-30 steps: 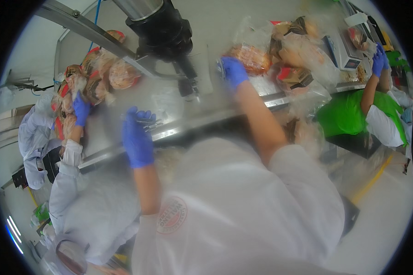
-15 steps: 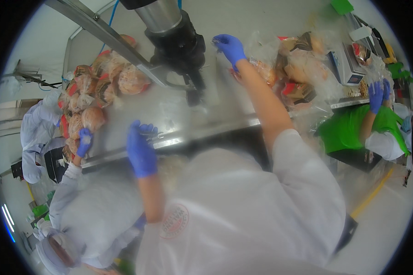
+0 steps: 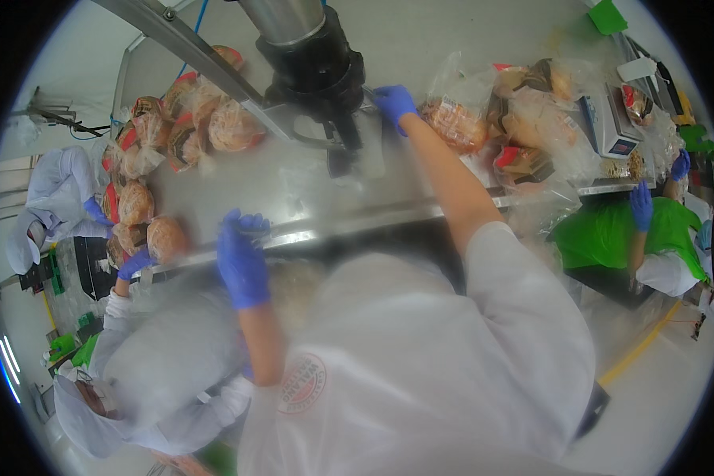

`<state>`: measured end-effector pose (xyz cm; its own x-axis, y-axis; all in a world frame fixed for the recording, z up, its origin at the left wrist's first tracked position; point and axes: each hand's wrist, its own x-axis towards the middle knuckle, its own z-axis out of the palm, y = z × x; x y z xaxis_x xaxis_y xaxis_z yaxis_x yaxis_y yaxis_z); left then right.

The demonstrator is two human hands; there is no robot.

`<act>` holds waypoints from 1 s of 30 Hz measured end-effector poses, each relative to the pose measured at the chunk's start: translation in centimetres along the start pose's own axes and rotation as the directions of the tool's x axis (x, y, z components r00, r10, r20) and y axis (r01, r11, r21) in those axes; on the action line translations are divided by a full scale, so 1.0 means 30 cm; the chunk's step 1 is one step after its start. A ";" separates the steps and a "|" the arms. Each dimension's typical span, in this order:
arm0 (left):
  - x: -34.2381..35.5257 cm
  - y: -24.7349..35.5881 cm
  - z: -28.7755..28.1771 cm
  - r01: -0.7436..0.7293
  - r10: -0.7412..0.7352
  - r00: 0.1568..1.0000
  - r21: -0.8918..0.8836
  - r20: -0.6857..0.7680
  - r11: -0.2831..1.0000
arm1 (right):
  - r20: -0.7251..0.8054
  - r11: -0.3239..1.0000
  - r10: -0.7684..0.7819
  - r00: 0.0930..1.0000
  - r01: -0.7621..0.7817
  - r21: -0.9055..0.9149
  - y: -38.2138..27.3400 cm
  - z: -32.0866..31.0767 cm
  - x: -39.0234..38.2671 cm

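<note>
My left hand, in a blue glove, is raised over the near table edge with its fingers loosely curved and apart, holding nothing that I can see. My right hand, also gloved in blue, reaches forward with fingers pinched together beside the black and metal machine head. What its fingertips hold is too small to make out. Just right of that hand lies a bagged whole chicken in clear plastic.
More bagged poultry lies to the right, near a scale. Several bagged birds cover the left of the steel table. A metal bar slants to the machine. Co-workers stand left and right.
My right hand has come down and nearer, now beside the machine head. My left hand hardly moves. At left, a co-worker's gloved hand has moved lower by a bagged bird.
</note>
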<state>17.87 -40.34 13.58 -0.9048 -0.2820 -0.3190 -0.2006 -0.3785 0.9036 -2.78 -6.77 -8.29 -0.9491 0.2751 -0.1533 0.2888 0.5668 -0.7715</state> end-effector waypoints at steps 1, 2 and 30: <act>-0.003 0.006 0.007 -0.028 0.027 0.999 0.058 0.024 0.998 | -0.004 0.996 -0.036 0.999 0.035 -0.084 -0.015 -0.012 -0.007; -0.006 0.017 0.018 -0.057 0.052 0.997 0.116 0.051 0.992 | -0.156 0.996 -0.074 0.985 0.066 -0.056 -0.022 -0.032 -0.017; -0.241 0.912 0.538 -0.719 0.397 0.447 0.058 0.802 0.692 | 0.102 0.352 -0.776 0.622 0.294 0.889 -1.200 -0.735 -0.856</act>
<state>12.85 -34.42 45.24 -0.7851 0.4303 0.4455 0.4903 -0.0079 0.8715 13.97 -17.13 37.03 -0.8275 -0.3478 0.4408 -0.2886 -0.4099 -0.8653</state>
